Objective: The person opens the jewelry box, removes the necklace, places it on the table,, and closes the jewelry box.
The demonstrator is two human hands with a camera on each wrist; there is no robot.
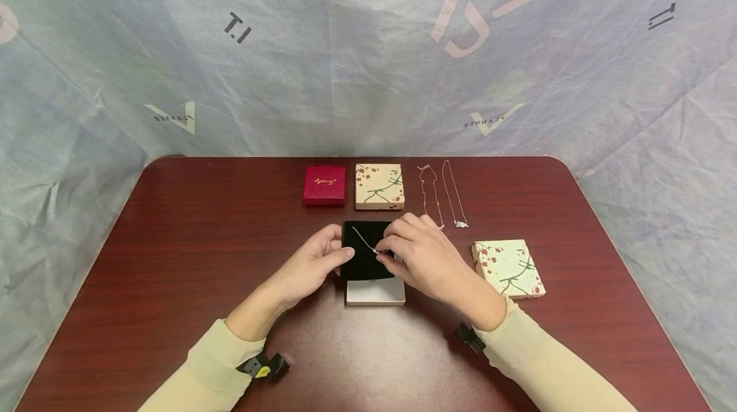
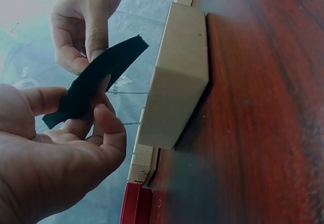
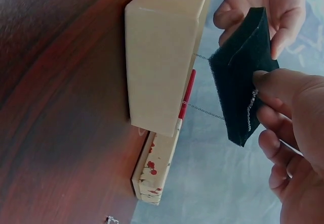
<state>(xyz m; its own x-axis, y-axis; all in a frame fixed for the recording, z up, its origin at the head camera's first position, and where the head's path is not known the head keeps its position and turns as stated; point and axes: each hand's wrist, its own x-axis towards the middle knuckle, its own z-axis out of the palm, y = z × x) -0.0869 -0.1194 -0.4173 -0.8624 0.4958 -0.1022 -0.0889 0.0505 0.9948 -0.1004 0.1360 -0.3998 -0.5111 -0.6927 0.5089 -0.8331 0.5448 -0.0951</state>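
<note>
A black velvet jewelry pad [image 1: 363, 268] is held up over an open cream box [image 1: 375, 293]. My left hand [image 1: 313, 265] pinches the pad by its left edge, thumb on the front. A thin silver necklace [image 1: 363, 237] crosses the pad's face. At its pendant, the thumb and fingers of my right hand [image 1: 423, 258] pinch the necklace against the pad. Two strands of chain [image 3: 202, 110] run between the pad's back and the box in the right wrist view. From the left wrist, the pad [image 2: 96, 77] appears bent.
Behind the hands stand a red jewelry box [image 1: 324, 185] and a floral box [image 1: 380, 187]. Two necklaces, one with a chain [image 1: 435, 191] and one with a pendant [image 1: 460, 224], lie at the back right. A floral lid [image 1: 509, 269] lies by the right forearm.
</note>
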